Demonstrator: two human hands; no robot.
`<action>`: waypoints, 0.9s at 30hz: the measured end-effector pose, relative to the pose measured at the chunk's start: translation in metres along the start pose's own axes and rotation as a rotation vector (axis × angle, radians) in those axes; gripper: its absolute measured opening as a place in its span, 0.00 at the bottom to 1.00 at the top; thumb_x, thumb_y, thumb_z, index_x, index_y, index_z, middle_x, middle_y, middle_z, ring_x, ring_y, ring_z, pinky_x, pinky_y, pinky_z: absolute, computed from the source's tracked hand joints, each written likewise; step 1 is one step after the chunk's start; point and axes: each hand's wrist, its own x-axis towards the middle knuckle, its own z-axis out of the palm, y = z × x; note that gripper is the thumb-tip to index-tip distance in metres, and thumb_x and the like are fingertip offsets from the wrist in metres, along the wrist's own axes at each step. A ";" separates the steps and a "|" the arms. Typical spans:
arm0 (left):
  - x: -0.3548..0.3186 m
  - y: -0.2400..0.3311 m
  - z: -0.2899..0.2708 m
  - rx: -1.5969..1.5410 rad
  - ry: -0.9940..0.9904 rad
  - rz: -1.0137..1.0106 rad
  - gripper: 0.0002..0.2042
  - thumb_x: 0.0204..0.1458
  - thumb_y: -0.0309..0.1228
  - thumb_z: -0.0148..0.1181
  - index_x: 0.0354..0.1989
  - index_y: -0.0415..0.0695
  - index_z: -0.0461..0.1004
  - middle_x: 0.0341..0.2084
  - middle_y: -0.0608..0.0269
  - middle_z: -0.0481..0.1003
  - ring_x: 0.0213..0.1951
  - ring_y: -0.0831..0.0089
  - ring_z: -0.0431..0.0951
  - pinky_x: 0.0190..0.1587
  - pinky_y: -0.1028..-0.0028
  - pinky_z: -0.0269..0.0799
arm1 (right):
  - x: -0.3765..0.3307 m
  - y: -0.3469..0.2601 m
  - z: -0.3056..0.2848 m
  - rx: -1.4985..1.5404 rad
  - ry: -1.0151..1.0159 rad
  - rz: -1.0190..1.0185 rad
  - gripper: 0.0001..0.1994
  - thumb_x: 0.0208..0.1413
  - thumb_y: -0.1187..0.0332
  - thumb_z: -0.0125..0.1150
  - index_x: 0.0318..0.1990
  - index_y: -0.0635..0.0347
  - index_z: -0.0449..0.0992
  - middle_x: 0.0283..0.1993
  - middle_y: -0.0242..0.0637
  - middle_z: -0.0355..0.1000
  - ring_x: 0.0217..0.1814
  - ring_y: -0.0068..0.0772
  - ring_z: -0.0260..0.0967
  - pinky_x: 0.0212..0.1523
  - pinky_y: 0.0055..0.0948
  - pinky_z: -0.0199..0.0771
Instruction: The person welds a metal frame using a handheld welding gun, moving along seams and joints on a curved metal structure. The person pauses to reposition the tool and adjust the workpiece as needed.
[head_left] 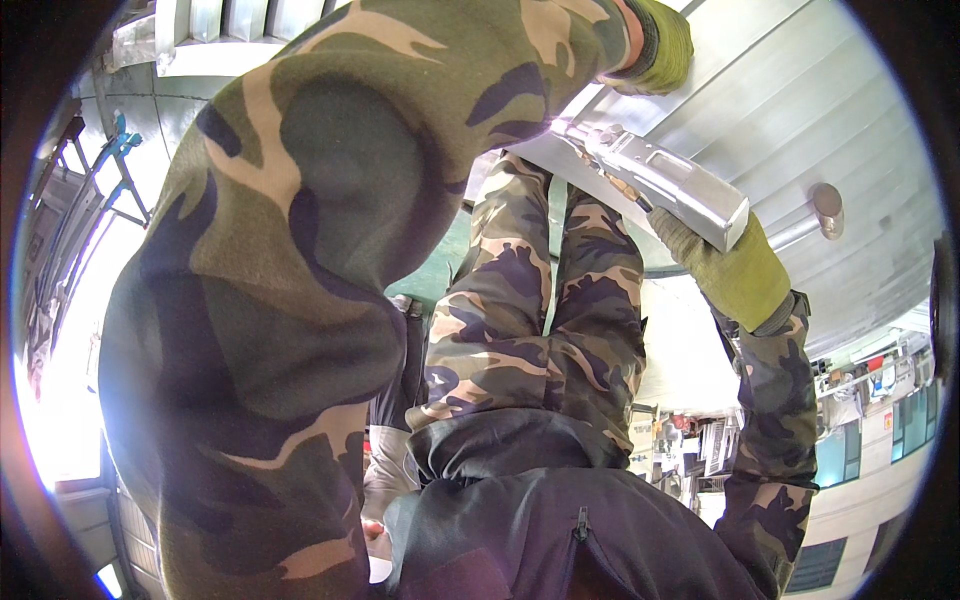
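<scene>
Sheet metal (780,100) stretches far right, the right hand (740,270) gripping a boxy silver tool (685,185), best held steady (left hand (665,55): fingers hidden, cannot tell).

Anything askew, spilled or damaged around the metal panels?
Nothing plainly spilled or damaged. Possibly out of place: a loose hammer-like tool with a cylindrical brownish head on the silver metal panels, right of the yellow-green gloved right hand, which grips a boxy silver metal tool. Panel curvature may be just the fisheye lens.
</scene>
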 end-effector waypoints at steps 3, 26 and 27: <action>0.003 -0.001 -0.002 0.005 -0.004 0.010 0.06 0.44 0.31 0.63 0.31 0.50 0.84 0.36 0.62 0.82 0.47 0.58 0.81 0.52 0.60 0.75 | -0.003 -0.004 -0.005 0.016 -0.034 0.057 0.20 0.64 0.55 0.68 0.55 0.62 0.79 0.42 0.42 0.82 0.43 0.36 0.81 0.41 0.33 0.80; 0.022 -0.001 -0.031 0.100 -0.260 0.076 0.07 0.43 0.31 0.64 0.30 0.49 0.85 0.35 0.60 0.83 0.47 0.57 0.81 0.51 0.59 0.76 | -0.086 0.023 -0.028 0.021 0.120 -0.008 0.20 0.64 0.63 0.68 0.58 0.65 0.75 0.35 0.39 0.80 0.34 0.30 0.76 0.34 0.29 0.77; 0.023 0.001 -0.033 0.104 -0.291 0.088 0.07 0.43 0.31 0.64 0.30 0.49 0.85 0.35 0.60 0.83 0.47 0.57 0.81 0.51 0.59 0.76 | -0.096 0.033 -0.030 0.008 0.151 -0.009 0.20 0.64 0.63 0.68 0.58 0.64 0.75 0.34 0.39 0.79 0.33 0.29 0.76 0.34 0.28 0.76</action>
